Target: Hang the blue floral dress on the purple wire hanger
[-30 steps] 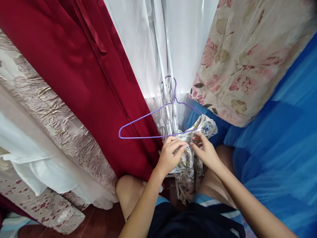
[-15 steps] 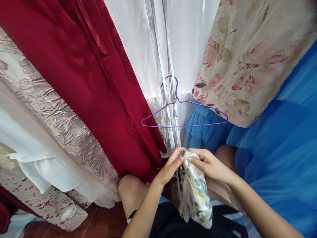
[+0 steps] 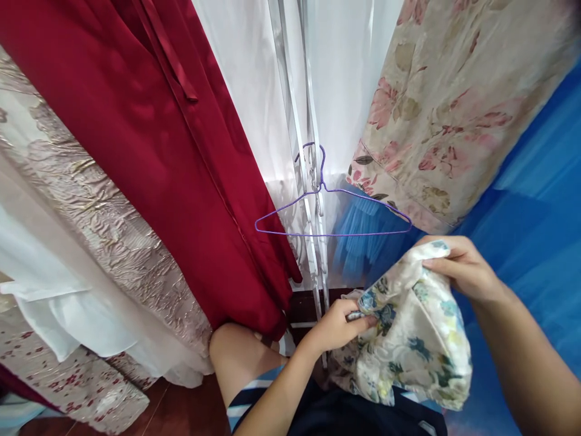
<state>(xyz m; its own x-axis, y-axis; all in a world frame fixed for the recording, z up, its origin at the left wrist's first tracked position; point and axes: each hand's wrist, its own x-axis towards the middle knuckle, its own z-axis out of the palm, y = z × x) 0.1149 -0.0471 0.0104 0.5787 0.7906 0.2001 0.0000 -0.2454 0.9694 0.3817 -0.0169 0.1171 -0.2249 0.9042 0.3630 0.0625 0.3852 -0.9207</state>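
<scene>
In the head view, the purple hanger (image 3: 336,234) hangs at a pale metal stand (image 3: 294,97), and the floral garment (image 3: 417,339) lies below it and to its right, bunched between the two hands and apart from the wire. The left hand (image 3: 338,327), below the hanger's lower bar, has thumb and fingers closed in a narrow pinch on the garment's near-left edge. The right hand (image 3: 467,269), beyond and below the hanger's right corner, grips the garment's upper part between thumb and fingers; some of its fingers are hidden behind the cloth. The rest of the garment drapes down over the person's lap, creased and partly folded. The step in hand looks like handling the loose garment and drawing it out between two holds; from such a bundle, a next move calls for keeping both pinches firm and finding the edges among the folds. Around the hanger, a red cloth (image 3: 181,151) hangs to its left, a white cloth (image 3: 345,91) behind it, a pink-flowered cloth (image 3: 445,121) above its right end, and blue tulle (image 3: 521,242) farther right.
</scene>
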